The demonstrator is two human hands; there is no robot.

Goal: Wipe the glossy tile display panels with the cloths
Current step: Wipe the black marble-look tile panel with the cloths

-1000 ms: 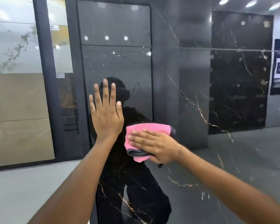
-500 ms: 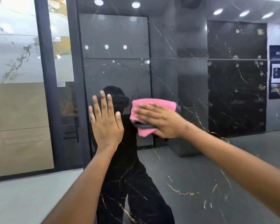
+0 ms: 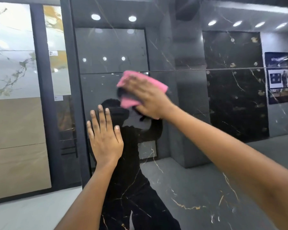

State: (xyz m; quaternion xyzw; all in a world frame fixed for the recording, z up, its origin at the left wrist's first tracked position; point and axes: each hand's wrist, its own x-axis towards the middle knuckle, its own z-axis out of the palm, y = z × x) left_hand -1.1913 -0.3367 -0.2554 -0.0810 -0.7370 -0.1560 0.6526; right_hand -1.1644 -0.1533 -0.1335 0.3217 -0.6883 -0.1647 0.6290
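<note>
A glossy black tile panel (image 3: 181,188) fills the view. The left hand (image 3: 105,140), fingers spread flat, braces at seven o'clock. The right hand (image 3: 145,97) presses the pink cloth (image 3: 128,90) flat, at twelve o'clock, likely mid-wipe.

The glossy black tile panel (image 3: 198,188), veined in gold and split by a thin horizontal seam at about 2 o'clock, stands upright and fills the view from the centre to the right edge. Directly on it, the left hand (image 3: 105,140) lies flat with straight fingers pointing to 12 o'clock, and at 1 o'clock from that hand the right hand (image 3: 146,98) presses a pink cloth (image 3: 131,90) with a dark edge against the surface, just below the seam. At 9 o'clock a dark frame post (image 3: 68,97) borders the panel.
</note>
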